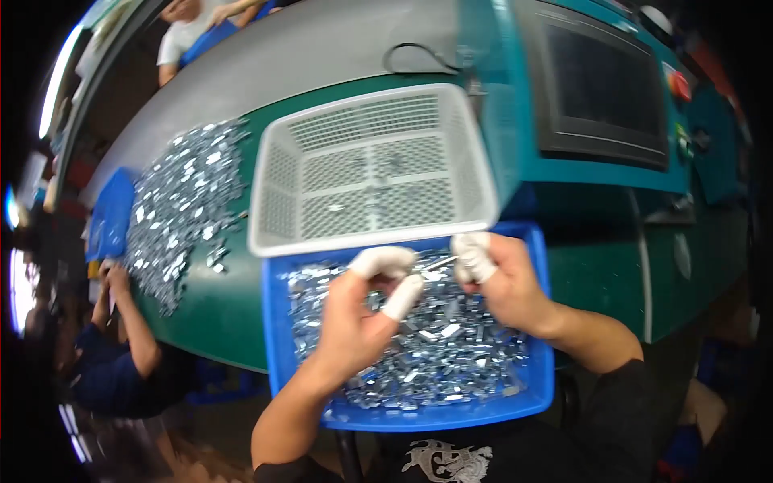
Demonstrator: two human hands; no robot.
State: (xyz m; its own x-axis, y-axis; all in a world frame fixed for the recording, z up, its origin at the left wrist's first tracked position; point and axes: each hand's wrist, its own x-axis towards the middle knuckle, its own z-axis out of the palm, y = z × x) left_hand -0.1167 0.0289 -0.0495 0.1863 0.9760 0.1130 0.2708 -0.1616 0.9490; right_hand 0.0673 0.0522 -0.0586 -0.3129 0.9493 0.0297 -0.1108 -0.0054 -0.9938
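Note:
Both my hands, with white finger covers on the fingertips, are over a blue tray (272, 338) heaped with small shiny metal pieces (451, 354). Pinched in the fingers of my right hand (515, 286) is a thin metal piece (439, 263), its free end pointing at my left hand. My left hand (354, 310) has thumb and forefinger curled towards each other close to that end. Whatever sits between those left fingertips is too small and blurred to make out. Just beyond the hands a white perforated basket (374, 245) rests against the tray, with a few small pieces on its bottom.
A wide pile of metal pieces (189, 201) covers the green table at left. Beside it a co-worker's hands (115, 274) are near a blue container (111, 213). A teal machine with a dark screen (604, 84) stands at right. A black cable loop (415, 52) lies behind the basket.

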